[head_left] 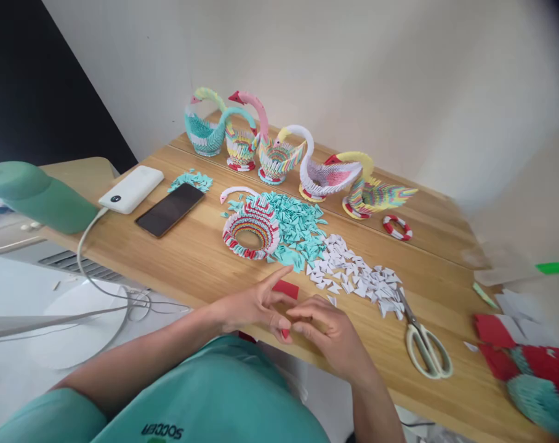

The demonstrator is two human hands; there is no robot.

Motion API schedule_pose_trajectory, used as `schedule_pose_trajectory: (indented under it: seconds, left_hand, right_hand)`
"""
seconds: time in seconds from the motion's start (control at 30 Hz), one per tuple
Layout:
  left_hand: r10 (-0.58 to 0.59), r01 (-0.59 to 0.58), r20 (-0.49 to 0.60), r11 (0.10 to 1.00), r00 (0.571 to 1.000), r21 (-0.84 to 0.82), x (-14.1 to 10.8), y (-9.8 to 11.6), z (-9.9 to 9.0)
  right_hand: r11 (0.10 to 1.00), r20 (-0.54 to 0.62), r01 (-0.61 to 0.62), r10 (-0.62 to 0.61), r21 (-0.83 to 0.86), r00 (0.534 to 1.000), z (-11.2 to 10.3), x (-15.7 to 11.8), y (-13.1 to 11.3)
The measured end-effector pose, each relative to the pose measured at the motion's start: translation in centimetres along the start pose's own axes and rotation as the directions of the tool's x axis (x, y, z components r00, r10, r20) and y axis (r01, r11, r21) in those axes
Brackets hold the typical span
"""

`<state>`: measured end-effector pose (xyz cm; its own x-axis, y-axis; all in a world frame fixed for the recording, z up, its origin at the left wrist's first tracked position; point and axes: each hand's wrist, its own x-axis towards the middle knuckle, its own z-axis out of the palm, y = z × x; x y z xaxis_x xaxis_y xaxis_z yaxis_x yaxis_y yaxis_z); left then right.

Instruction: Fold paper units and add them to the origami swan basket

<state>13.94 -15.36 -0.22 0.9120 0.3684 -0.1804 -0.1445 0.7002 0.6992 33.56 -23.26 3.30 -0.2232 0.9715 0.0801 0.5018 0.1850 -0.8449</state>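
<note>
Near the table's front edge, my left hand [260, 306] pinches a small folded red paper piece [285, 333] between thumb and fingers, its index finger stretched out. My right hand [328, 332] is close beside it, with thumb and index finger bent and a little apart at the red piece; nothing shows in its grip. A flat red paper rectangle [286, 289] lies just beyond my hands. Farther back is a round red, white and multicoloured basket of folded paper [252, 231]. A thin white curved neck with a pink tip [237, 190] lies behind it.
Piles of turquoise paper triangles [298, 221] and white paper triangles [357, 271] cover the middle. Scissors [425, 341] lie at right. Several paper swans [328, 175] stand along the back, with a red-white ring [397, 227] nearby. A phone [170, 210] and white power bank [132, 189] lie left.
</note>
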Motion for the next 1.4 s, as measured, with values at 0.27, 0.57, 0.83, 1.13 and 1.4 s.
schedule_pose_trajectory:
  seconds: [0.27, 0.57, 0.83, 1.13, 1.4]
  left_hand:
    - [-0.001, 0.0, -0.011, 0.999, 1.0, -0.05, -1.1, 0.1, -0.6]
    - [0.018, -0.018, -0.076, 1.0, 0.997, 0.004, -2.7, 0.8, -1.0]
    - [0.113, -0.028, -0.287, 0.959, 0.951, 0.283, -2.7, 1.1, -0.8]
    - [-0.015, 0.016, -0.195, 1.0, 0.981, 0.004, -2.8, 1.3, -1.4]
    - [-0.075, 0.073, -0.169, 0.997, 0.983, -0.015, -2.7, 1.3, -1.5]
  right_hand:
    - [0.988, -0.051, 0.146, -0.149, -0.049, 0.988, 1.6, 0.9, -0.7]
    - [0.996, -0.154, 0.079, -0.085, -0.047, 0.984, 2.5, 1.9, -0.9]
    - [0.982, -0.275, 0.019, -0.07, -0.187, 0.959, 3.4, 2.7, -1.4]
    - [0.999, -0.252, -0.006, -0.008, -0.052, 0.968, 3.1, 2.2, -1.1]
    - [1.0, -0.247, 0.017, -0.01, 0.026, 0.969, 3.8, 3.6, -2.5]
